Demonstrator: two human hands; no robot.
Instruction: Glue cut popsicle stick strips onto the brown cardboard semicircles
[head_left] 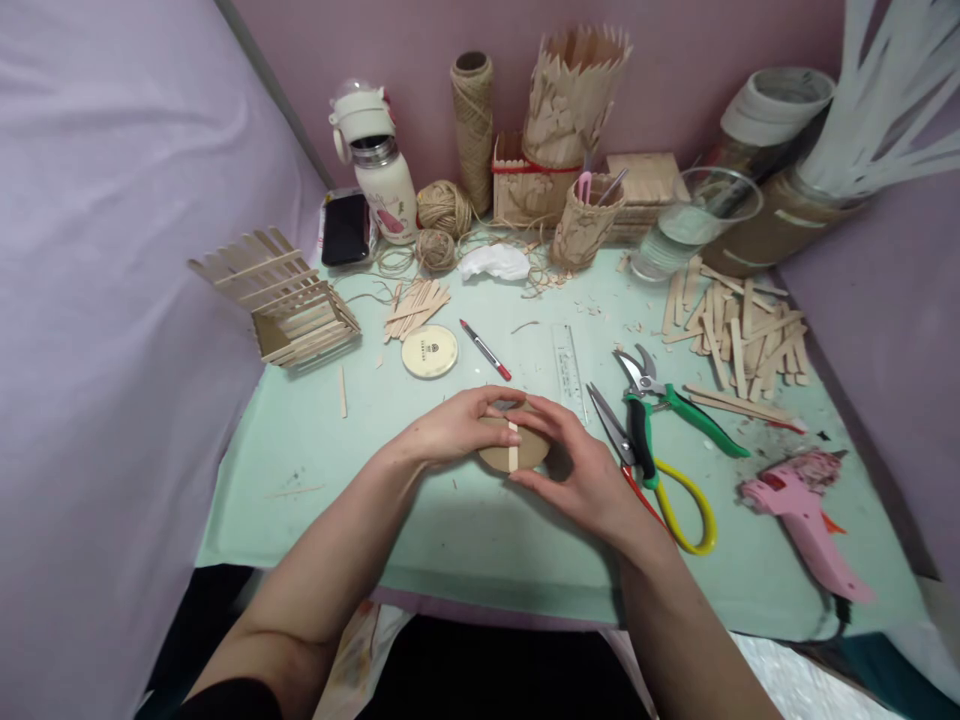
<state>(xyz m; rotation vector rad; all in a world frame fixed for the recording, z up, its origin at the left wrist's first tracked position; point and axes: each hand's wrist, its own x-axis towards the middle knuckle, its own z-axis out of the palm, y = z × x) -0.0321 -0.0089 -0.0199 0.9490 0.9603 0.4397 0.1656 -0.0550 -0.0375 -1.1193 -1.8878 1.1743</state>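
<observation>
Between my two hands is a round piece of brown cardboard (pixel 533 452), held just over the front part of the table. A short, pale popsicle stick piece (pixel 513 458) lies across its face. My left hand (pixel 476 428) grips the disc from the left, its thumb pressing on the stick's upper part. From the right, my right hand (pixel 574 465) curls around the edge, with the thumb by the stick's lower end and the fingers along the far rim. The fingertips at the far side partly overlap and hide that edge.
Right of my hands lie scissors (pixel 697 515), green-handled pruning shears (pixel 701 420), a pink glue gun (pixel 814 530) and a stick pile (pixel 742 335). Ahead are a ruler (pixel 568 365), a pen (pixel 485 350) and a round lid (pixel 429 352). A stick basket (pixel 300 325) stands left, a water cup (pixel 686 230) behind.
</observation>
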